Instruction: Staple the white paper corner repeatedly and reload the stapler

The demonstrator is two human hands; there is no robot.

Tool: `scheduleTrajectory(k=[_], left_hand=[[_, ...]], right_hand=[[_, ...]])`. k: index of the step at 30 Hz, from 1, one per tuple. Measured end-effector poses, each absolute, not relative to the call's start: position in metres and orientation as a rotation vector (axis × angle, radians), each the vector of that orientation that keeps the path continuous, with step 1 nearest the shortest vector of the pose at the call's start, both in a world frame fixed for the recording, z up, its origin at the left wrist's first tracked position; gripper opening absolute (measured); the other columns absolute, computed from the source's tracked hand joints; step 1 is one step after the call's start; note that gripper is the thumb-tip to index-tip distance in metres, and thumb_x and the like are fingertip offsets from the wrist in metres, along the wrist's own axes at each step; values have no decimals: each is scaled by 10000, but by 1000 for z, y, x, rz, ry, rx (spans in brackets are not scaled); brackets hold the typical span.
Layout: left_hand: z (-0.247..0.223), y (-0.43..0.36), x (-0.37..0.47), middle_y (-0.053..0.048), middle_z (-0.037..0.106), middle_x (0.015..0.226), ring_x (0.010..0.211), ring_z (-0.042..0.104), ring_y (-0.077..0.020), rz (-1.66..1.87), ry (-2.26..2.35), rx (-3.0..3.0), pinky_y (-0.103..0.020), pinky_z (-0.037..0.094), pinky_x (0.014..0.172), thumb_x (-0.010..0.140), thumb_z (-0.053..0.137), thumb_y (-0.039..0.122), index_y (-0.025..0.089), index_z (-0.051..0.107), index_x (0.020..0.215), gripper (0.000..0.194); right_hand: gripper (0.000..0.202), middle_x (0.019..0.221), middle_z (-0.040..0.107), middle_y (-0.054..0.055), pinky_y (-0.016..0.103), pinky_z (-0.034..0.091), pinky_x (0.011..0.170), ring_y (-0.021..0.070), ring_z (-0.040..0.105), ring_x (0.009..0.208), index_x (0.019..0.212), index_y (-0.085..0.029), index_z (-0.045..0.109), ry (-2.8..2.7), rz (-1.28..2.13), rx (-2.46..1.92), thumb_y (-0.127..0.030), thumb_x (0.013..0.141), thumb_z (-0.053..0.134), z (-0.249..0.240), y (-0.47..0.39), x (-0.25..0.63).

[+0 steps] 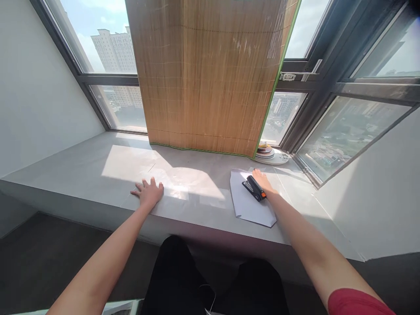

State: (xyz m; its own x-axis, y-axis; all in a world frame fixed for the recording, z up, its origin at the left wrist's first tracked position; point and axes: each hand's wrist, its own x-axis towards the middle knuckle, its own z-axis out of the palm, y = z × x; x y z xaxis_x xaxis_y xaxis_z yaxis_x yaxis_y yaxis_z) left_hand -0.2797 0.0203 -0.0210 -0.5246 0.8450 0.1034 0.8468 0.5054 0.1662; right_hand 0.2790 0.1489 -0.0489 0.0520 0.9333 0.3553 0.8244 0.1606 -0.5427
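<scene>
My left hand lies flat on the pale window sill, fingers spread, with nothing in it. Toward the right, my right hand rests palm down with its fingers stretched forward, at the right edge of some white paper. On that paper lies a black stapler with an orange part at its near end, right beside my right hand. Whether the hand touches the stapler I cannot tell. The paper looks like several sheets or a folded stack, slightly askew on the sill.
A bamboo blind with green edging hangs down to the sill in front of the window. Behind its lower right corner sit stacked round plates or discs. A window handle sticks out at the right. The sill's front edge drops off above my knees.
</scene>
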Motion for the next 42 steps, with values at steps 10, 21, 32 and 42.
scheduleTrajectory(k=[10,21,32,42], left_hand=[[-22,21,-280,-293,282,1757,1610,179,-627,-317,-2726,-1533,-878,158,1189,1061,295,576,173,471,1655,739],[-28,23,-282,-304,288,1748,1591,205,-645,-330,-2714,-1524,-903,183,1150,1072,277,555,196,481,1640,703],[-14,18,-275,-277,296,1762,1615,186,-614,-300,-2765,-1520,-869,147,1209,1062,309,579,194,465,1665,732],[-13,17,-277,-287,277,1761,1608,177,-635,-298,-2769,-1543,-876,168,1192,1064,276,567,182,469,1657,733]], right_hand=[[613,1754,316,289,633,59,1351,394,259,1659,1622,8,431,-2245,323,-1640,-331,1112,440,-47,153,45],[624,1782,289,240,723,106,1318,355,248,1664,1691,-79,348,-2399,414,-1518,-311,1113,318,-26,145,-61],[458,1069,777,250,377,535,920,341,750,1065,1073,-62,823,-1954,165,-2099,-256,1070,408,-2,131,114],[449,1143,765,280,386,535,951,343,754,1134,1160,-56,818,-1853,126,-2224,-236,1061,419,-18,128,156]])
